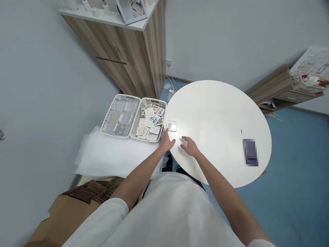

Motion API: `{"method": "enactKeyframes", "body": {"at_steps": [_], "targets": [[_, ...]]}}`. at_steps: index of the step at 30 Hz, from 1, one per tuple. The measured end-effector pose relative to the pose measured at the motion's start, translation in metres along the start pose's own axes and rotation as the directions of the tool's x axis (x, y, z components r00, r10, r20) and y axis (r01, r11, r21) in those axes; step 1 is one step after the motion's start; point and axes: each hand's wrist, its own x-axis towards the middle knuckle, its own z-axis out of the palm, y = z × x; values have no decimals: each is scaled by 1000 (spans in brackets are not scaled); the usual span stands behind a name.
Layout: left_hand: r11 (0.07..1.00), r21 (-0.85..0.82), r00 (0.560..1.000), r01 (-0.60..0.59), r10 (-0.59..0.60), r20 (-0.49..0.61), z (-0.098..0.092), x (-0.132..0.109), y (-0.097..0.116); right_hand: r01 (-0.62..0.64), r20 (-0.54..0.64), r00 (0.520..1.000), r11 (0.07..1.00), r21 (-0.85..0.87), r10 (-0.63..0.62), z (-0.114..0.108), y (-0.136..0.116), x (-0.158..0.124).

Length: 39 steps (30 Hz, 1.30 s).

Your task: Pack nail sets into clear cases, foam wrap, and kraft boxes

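Left hand point(166, 141) and right hand point(189, 146) are well apart from each other, both over or beside the tabletop's near left edge; dial laid on the round table point(218, 113), twelve on the side far from the wearer. Table white, smooth, faintly glossy. Clear case point(172, 126) lies flat at nine o'clock, just inside the rim: small, rectangular, rigid-looking and see-through, a pale patch within; contents too small to tell. Beyond the rim at nine, two white baskets side by side, walls perforated, corners rounded. Farther basket point(117, 135) holds transparent plastic boxes point(125, 116), shiny and square-edged; nearer basket point(144, 139) is heaped with small printed cards point(151, 120), mostly white, some with teal or purplish marks. Towards eight, soft translucent white sheeting point(120, 156) in a loose pile; past it, brown cardboard point(66, 212), creased. At ten to eleven, a cabinet point(123, 51) with streaked wood grain and a white top. Between three and four on the table, a dark purple oblong point(250, 152) — masked by coarse blocks, identity cannot be told. Left hand: fingers stretched towards twelve, thumb spread wide towards three, fingertips at the case's near left corner — whether they touch cannot be told. Right hand: fingers loosely bent, thumb parted from them, pointing towards ten, grasp unfilled, nearest the case.
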Motion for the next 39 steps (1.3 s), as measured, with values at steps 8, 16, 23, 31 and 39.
{"method": "enactKeyframes", "body": {"at_steps": [8,16,23,31,39], "targets": [[999,25,994,-23,20,109,-1,7,-4,-156,25,986,872,464,163,29,-24,40],[999,3,998,-49,49,46,12,0,-2,-152,-30,979,824,546,201,30,-12,33],[963,-142,968,-228,239,70,46,-30,20,-17,-298,933,850,526,203,5,21,-19],[885,-149,854,-441,465,235,102,-75,63,10,-463,866,921,389,186,-33,85,-119],[862,-6,814,-507,481,324,142,-98,88,-21,-437,894,984,179,98,-59,142,-150]]}}
